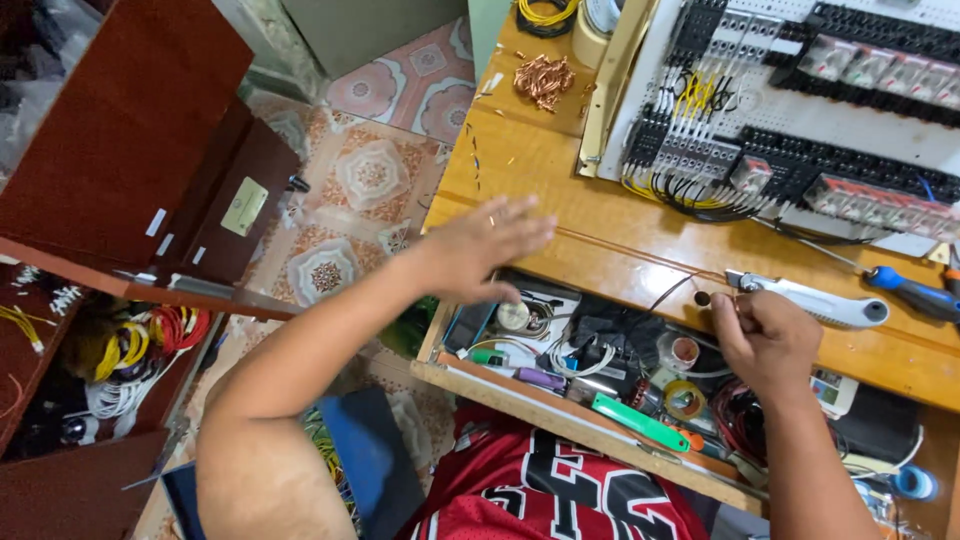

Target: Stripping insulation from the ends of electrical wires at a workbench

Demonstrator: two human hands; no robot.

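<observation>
Two hands hover over the open drawer point(520, 390): left hand point(480, 250) spread open, right hand point(765, 335) pinching a thin wire point(672, 290).

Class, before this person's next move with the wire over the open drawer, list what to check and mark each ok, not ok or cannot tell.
1. Right hand pinches the dark wire: ok.
2. Left hand empty, fingers spread: ok.
3. Drawer open, contents reachable: ok.
4. Utility knife blade retracted: cannot tell.
5. Blue-handled screwdriver lying within reach: ok.
6. Bench edge free of copper scraps: ok, they lie far back.
</observation>
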